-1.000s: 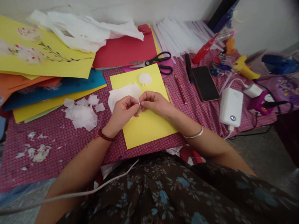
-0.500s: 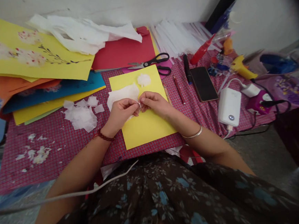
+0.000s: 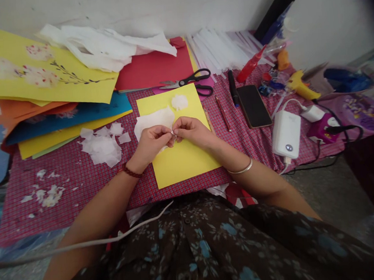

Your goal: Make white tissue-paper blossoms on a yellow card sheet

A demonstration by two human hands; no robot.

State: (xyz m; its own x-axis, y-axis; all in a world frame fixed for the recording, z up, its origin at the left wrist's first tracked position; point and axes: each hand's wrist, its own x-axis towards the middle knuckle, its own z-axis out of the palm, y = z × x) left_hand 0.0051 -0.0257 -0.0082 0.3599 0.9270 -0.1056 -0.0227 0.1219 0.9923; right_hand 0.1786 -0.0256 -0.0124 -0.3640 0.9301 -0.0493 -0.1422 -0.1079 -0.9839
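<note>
Grip on both sides is a tight fingertip pinch: left hand (image 3: 153,141) and right hand (image 3: 192,131) meet thumb to forefinger on one small tissue piece (image 3: 172,133), held just above the yellow sheet (image 3: 184,164). Step in hand, by judgement: gathering the tissue between the fingertips. A larger tissue sheet (image 3: 153,117) lies at 10 o'clock, partly under the left hand. A tissue puff (image 3: 179,101) sits at 12 o'clock. Scissors (image 3: 191,77) lie beyond it, tissue scraps (image 3: 101,143) at 9 o'clock and the phone (image 3: 254,106) at 2 o'clock, all on the checked worktop (image 3: 80,185). The tissue looks thin, so further handling calls for light, even pressure.
</note>
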